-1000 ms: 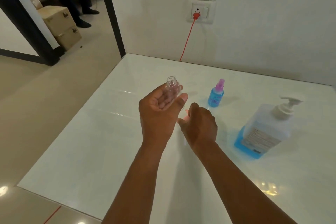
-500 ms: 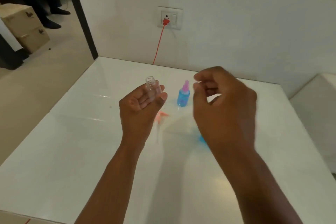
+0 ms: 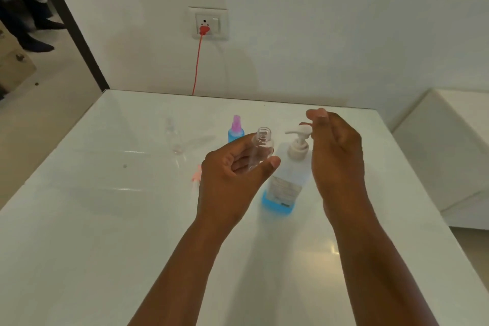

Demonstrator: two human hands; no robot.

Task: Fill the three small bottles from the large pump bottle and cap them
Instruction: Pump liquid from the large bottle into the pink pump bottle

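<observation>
Glossy white table (image 3: 105, 219) by socketed wall (image 3: 344, 21); left grip (image 3: 232, 174) round empty bottle (image 3: 260, 151), right grip (image 3: 336, 156) loose

Both forearms reach forward, bare. The left hand (image 3: 232, 174) is turned palm up, its fingers (image 3: 238, 160) and thumb curled around a small clear bottle (image 3: 260, 151) held upright. The right hand (image 3: 336, 156) is raised beside it, back toward the camera, fingers loosely bent, the thumb up, holding nothing.
</observation>
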